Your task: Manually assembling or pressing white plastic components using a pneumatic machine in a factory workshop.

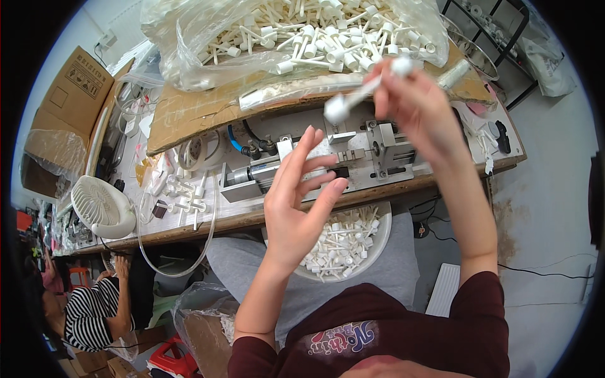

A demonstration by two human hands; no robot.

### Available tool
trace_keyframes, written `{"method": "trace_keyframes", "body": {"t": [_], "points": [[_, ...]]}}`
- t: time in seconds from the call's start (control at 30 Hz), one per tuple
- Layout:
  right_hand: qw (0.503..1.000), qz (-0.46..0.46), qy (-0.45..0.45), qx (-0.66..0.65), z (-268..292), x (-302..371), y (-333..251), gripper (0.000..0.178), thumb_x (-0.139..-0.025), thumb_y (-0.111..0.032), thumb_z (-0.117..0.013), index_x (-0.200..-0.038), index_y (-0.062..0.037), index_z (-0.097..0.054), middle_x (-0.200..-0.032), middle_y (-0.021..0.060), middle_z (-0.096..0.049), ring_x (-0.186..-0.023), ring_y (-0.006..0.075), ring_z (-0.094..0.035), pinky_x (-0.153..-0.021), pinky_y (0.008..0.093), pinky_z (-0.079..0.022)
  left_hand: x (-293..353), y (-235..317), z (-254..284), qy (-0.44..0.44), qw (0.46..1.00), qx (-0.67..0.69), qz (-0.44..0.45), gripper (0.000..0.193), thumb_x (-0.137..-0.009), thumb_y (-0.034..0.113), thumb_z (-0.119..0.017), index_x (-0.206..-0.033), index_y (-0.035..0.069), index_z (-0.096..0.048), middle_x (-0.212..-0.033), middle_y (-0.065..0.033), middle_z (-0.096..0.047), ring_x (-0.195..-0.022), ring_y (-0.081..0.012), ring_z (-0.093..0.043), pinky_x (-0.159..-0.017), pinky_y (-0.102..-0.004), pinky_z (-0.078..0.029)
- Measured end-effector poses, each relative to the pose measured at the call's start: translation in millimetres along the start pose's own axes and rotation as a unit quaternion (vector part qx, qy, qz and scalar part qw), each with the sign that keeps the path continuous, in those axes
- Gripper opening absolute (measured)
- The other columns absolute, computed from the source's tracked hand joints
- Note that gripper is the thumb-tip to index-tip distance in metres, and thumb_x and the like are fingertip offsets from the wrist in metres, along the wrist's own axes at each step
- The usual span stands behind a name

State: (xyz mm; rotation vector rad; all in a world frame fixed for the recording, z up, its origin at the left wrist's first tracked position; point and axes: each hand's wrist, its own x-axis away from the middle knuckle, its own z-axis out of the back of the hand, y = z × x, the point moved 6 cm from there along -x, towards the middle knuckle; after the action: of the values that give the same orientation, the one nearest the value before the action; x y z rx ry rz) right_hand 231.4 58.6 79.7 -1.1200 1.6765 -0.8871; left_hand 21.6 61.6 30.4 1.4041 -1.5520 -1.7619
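Raised over the right part of the bench, my right hand (421,101) pinches a white plastic stem with a cap-like end (357,98). Another white knob shows at my fingertips; motion blurs the piece, so I cannot tell whether it is one part or two. My left hand (293,208) hangs open in front of a metal clamping fixture (394,148), fingers spread and holding nothing. A small metal block sits mid-fixture, partly behind my left fingers. Below, a white bowl (386,234) on my lap holds many similar white stemmed pieces (340,249).
A clear plastic bag (170,53) heaped with white capped stems lies on a cardboard sheet (183,120) above the fixture. A white fan (104,206), loose white parts (189,200) and tubing stand left. A co-worker in a striped top (94,315) sits lower left.
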Motion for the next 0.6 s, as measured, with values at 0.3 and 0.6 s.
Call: {"method": "trace_keyframes", "body": {"t": [0.3,0.6], "points": [[0.993,-0.071,0.060,-0.069,24,65,41,0.020,-0.100,-0.013,-0.062,-0.114,0.0012,-0.063,-0.110,0.0160,-0.070,-0.078,0.0108,-0.067,-0.068,0.0221,-0.058,19,-8,-2,-0.112,0.991,-0.069,0.037,0.036,-0.084,-0.006,-0.075,-0.119,-0.002,-0.070,-0.113,-0.0122,-0.068,-0.095,-0.0179,-0.070,-0.087,-0.0305,-0.062],[0.992,0.059,0.113,-0.013,18,86,24,0.036,-0.103,-0.015,-0.051,-0.131,0.0070,-0.055,-0.133,0.0237,-0.060,-0.117,0.0266,-0.064,-0.101,0.0374,-0.051,24,-41,-26,-0.114,0.831,-0.514,-0.178,0.026,-0.077,0.011,-0.080,-0.102,0.004,-0.075,-0.116,-0.0045,-0.074,-0.073,-0.0210,-0.070,-0.064,-0.0300,-0.054]]}}
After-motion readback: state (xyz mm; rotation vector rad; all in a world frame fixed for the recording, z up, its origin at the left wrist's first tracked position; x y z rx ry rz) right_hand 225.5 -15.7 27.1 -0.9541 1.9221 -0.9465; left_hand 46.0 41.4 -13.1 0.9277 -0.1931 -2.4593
